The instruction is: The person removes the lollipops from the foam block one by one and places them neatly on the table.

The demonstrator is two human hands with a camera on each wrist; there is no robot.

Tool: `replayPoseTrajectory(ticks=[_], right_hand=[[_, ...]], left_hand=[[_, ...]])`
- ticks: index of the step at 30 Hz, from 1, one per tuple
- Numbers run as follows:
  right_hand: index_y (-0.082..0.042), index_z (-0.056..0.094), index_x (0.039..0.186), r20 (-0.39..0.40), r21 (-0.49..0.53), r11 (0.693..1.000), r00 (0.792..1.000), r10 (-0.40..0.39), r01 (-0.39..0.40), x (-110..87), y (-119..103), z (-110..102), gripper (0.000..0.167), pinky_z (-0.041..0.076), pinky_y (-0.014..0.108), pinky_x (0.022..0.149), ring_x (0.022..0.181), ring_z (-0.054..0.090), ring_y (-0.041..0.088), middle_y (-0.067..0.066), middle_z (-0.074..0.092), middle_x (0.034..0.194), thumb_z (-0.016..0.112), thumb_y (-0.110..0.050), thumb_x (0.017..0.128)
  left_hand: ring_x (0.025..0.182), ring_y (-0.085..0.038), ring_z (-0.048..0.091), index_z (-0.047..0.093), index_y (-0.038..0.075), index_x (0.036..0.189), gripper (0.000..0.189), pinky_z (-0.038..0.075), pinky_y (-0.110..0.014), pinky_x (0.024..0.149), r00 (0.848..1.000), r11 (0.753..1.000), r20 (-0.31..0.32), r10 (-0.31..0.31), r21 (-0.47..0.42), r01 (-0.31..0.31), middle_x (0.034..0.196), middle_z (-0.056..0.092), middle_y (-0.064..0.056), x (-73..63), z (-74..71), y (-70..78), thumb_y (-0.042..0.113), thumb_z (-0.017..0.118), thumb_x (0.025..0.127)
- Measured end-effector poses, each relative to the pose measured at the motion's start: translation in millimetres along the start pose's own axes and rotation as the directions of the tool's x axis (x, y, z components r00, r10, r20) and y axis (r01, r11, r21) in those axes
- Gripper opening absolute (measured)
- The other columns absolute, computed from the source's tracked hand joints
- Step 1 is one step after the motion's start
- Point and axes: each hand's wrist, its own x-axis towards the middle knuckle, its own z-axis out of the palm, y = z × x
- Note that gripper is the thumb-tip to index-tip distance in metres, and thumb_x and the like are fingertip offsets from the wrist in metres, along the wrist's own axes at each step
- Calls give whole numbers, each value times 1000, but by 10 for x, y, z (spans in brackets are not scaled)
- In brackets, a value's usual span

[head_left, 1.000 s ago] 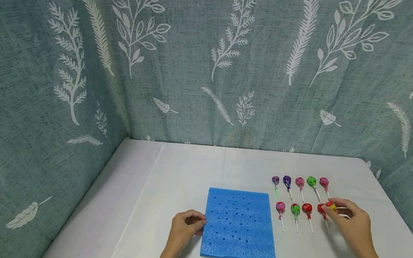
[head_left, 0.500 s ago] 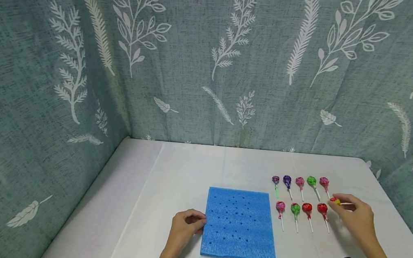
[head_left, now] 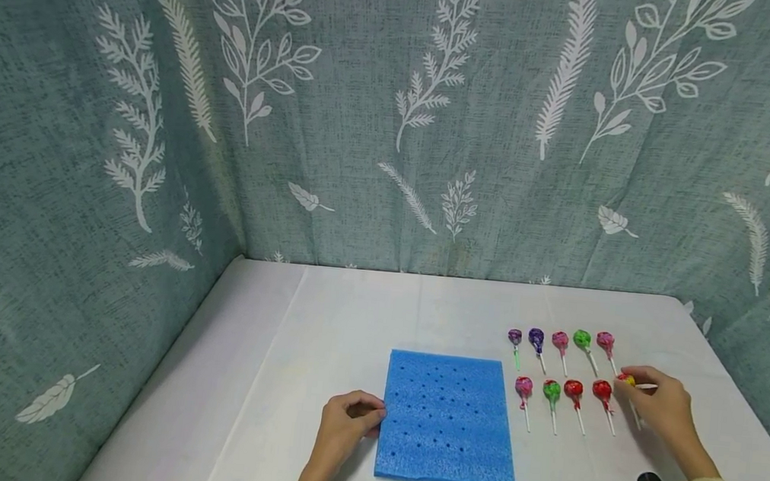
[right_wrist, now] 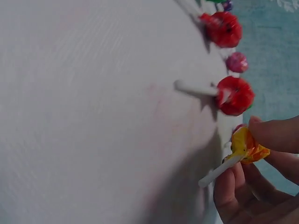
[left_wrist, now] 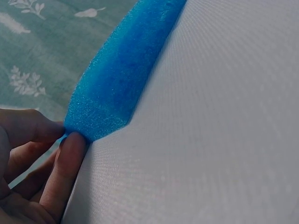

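Observation:
A blue foam board [head_left: 444, 460] with rows of small holes lies flat on the table. My left hand [head_left: 344, 424] pinches its left edge, and in the left wrist view thumb and finger [left_wrist: 71, 154] meet at the foam's end. At the right, my right hand [head_left: 662, 406] pinches a yellow-and-red wrapped lollipop [right_wrist: 245, 147] by its head, the white stick pointing down toward the table. Just left of it lies a red lollipop [head_left: 602, 391], the last of the front row. Whether the held stick touches the table I cannot tell.
Two rows of lollipops lie right of the board: the back row runs from a small purple one [head_left: 515, 336] to a pink one [head_left: 605, 341], the front row includes a green one [head_left: 552, 391]. A patterned curtain [head_left: 368, 117] hangs behind the white table [head_left: 323, 319].
My right hand has moved a little to the right with the yellow-and-red lollipop, from over the red one to beside it. The left hand stays at the board's edge.

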Motion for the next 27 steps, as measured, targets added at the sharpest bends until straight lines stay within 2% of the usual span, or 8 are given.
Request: replayPoseTrajectory(ticks=[6,8,13,16,20,27], right_hand=[[11,58,111,-6,-37,999,1000,-24,24,24,68,23,38,50,31,59,87,57,41,33,57,105,68,-15,85],[11,58,111,-6,-50,998,999,-41,41,31,80,23,36,48,27,56,85,57,40,33,57,104,69,-11,84],[11,57,112,41,-69,995,997,-67,70,44,92,0,37,51,29,53,84,57,42,34,56,103,70,-4,80],[10,57,112,69,-65,995,995,-70,75,42,91,-19,38,51,31,51,83,57,43,34,55,102,71,-4,80],[9,57,112,92,-57,996,994,-65,71,34,105,-29,38,50,28,50,82,57,41,33,56,101,71,-6,80],[9,54,116,138,-55,997,989,-45,54,33,101,-58,44,51,28,52,85,57,42,35,53,105,71,-9,81]], left_hand=[[73,-24,64,66,-10,90,12,55,-33,61,1000,1000,-1,6,-4,-6,81,66,-18,10,5,-19,-3,68,80],[73,-24,64,66,-10,90,12,55,-33,61,1000,1000,-4,5,-1,-5,81,66,-17,11,5,-20,-3,68,80],[73,-26,65,66,-10,90,12,55,-32,60,1000,1000,0,4,0,-4,82,66,-19,18,5,-7,-4,67,80],[72,-25,64,66,-10,90,12,55,-32,60,1000,1000,-4,6,8,-6,82,66,-19,24,8,2,-4,67,80],[72,-24,64,66,-10,89,11,55,-31,60,1000,1000,-12,2,12,-2,82,66,-19,18,13,3,-4,67,80],[73,-25,64,66,-11,89,11,55,-33,61,1000,1000,-2,3,8,-3,83,66,-22,2,16,-18,-4,67,80]])
